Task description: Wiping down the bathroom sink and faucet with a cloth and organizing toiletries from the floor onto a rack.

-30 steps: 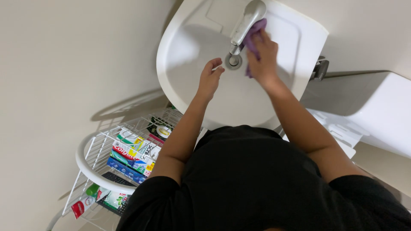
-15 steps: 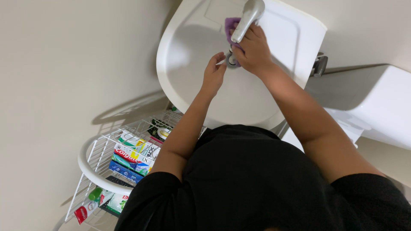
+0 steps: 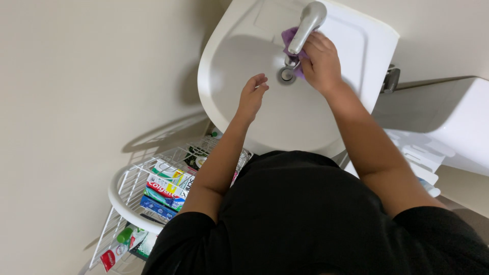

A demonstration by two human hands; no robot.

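Observation:
A white washbasin fills the upper middle of the head view, with a silver tap at its back and a metal drain below the spout. My right hand presses a purple cloth against the underside of the tap, fingers closed on it. My left hand hovers over the bowl just left of the drain, fingers loosely apart and holding nothing.
A white wire rack stands low at the left, holding several boxed tubes and small bottles. A white fixture sits to the right of the basin. A plain beige wall covers the left side.
My right hand has carried the purple cloth from the tap's right side round to its left and underside. My left hand has come off the tap base and drawn back over the bowl.

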